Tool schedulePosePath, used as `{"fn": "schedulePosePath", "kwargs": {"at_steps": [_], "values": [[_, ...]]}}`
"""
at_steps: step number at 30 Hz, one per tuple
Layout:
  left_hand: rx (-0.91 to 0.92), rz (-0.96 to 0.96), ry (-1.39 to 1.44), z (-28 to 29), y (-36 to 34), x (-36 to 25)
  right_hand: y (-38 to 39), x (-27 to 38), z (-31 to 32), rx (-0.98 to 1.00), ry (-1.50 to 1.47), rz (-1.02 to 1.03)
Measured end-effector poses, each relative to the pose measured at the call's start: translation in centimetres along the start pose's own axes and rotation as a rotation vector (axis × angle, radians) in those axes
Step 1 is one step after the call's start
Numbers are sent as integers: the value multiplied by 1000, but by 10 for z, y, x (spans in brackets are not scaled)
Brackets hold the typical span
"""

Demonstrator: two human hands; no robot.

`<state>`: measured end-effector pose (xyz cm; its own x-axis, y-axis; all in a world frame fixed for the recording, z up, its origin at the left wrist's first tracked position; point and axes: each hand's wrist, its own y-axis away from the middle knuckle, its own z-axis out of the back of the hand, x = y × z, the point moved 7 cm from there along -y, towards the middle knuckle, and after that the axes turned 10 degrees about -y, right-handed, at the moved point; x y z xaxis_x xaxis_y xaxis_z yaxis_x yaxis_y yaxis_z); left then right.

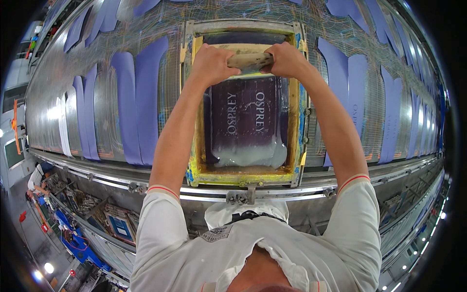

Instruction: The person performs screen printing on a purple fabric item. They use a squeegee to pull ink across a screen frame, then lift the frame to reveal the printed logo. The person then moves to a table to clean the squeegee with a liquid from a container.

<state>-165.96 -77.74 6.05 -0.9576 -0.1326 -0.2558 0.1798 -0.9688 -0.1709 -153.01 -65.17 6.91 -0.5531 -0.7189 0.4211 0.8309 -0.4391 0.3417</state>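
A screen printing frame point(193, 158), stained yellow, lies flat on the long table in front of me. At its far end, a squeegee with a worn pale handle point(247, 60) stands across the mesh. My left hand point(211, 64) is closed around the handle's left end, and my right hand point(286, 59) around its right end. The dark mesh point(245, 119) carries two lines of light lettering and looks wet. Whitish, translucent ink point(258, 155) is pooled at the near end. The squeegee's blade edge is mostly hidden by the handle and hands.
Blue-violet cut pieces point(148, 97) lie in rows on both sides of the frame, some at right with faint lettering. A metal rail point(311, 192) with clamps runs along the near table edge. Stacked frames point(119, 224) stand below left. Another person point(36, 179) is at far left.
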Motion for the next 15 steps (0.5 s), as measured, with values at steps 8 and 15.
{"fn": "schedulePosePath", "kwargs": {"at_steps": [8,15], "values": [[55,5,28,-6,141,-81,128,29,-80,5,47,195],[17,11,48,-9,190,-113,186,39,-110,-102,-86,236]]}}
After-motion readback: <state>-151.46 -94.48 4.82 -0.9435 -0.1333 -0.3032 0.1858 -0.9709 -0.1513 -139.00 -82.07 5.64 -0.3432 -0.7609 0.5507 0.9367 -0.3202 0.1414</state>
